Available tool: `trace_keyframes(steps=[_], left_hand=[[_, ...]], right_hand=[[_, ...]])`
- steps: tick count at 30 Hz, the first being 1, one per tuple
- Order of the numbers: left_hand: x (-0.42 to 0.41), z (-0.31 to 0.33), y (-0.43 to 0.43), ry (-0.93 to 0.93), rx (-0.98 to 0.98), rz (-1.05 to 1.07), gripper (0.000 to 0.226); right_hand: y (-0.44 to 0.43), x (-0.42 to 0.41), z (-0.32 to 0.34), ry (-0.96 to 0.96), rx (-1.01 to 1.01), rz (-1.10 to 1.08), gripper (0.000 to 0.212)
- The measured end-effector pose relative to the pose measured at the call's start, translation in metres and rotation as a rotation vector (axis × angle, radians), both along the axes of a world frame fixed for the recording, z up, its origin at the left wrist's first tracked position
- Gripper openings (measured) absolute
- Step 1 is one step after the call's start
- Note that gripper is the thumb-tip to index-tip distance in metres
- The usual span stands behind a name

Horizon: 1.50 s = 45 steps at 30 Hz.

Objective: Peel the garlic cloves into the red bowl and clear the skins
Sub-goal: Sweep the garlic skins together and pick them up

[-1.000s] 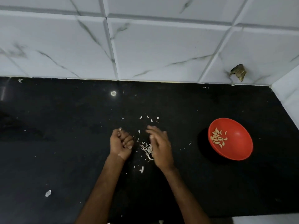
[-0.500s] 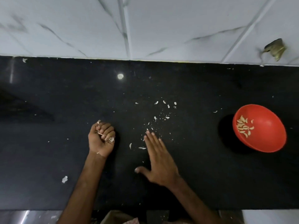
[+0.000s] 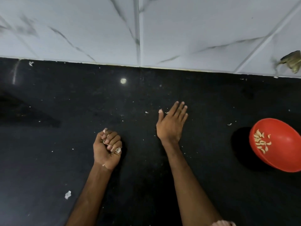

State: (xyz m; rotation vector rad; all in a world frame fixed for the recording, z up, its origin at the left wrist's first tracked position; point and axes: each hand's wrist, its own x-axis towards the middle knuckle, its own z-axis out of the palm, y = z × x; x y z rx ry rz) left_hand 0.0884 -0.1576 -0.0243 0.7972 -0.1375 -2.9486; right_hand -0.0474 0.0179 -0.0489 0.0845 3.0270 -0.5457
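**A:** What's in the round red plastic bowl (image 3: 285,154)?

**B:** A small heap of pale peeled garlic cloves (image 3: 261,142), on its inner left side. The bowl sits at the right edge of the frame, on the black stone counter (image 3: 48,144).

**A:** And across the counter?

**B:** Lower left, one loose white skin flake (image 3: 68,194). Left of centre, the left hand (image 3: 106,148) is a fist clenched round papery garlic skins (image 3: 117,150). Right of centre, the right hand (image 3: 171,123) is spread, fingers straight, holding nothing. A small skin scrap (image 3: 229,124) lies between it and the bowl.
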Motion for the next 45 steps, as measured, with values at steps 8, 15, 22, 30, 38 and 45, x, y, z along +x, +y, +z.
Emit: trace_keyframes(steps=[8, 15, 22, 30, 38, 45], left_hand=[[-0.003, 0.004, 0.018, 0.013, 0.037, 0.001, 0.035], [-0.01, 0.006, 0.035, -0.076, 0.11, 0.076, 0.033], [-0.013, 0.026, 0.044, -0.185, 0.086, 0.128, 0.045], [-0.028, 0.031, 0.09, -0.217, -0.096, -0.019, 0.06], [-0.025, 0.065, 0.115, -0.146, -0.222, -0.178, 0.061], [-0.023, 0.075, 0.111, -0.198, -0.181, -0.156, 0.038]], right_hand=[[0.015, 0.013, -0.011, 0.244, -0.154, 0.483, 0.034], [0.091, 0.081, 0.001, 0.264, 0.044, 0.633, 0.046], [0.13, 0.114, 0.01, 0.276, 0.014, 0.625, 0.048], [0.066, 0.09, 0.088, 0.176, -0.627, 0.478, 0.03], [0.042, 0.093, 0.097, 0.336, -0.353, 0.84, 0.021], [0.047, 0.084, 0.101, 0.404, -0.263, 0.945, 0.026]])
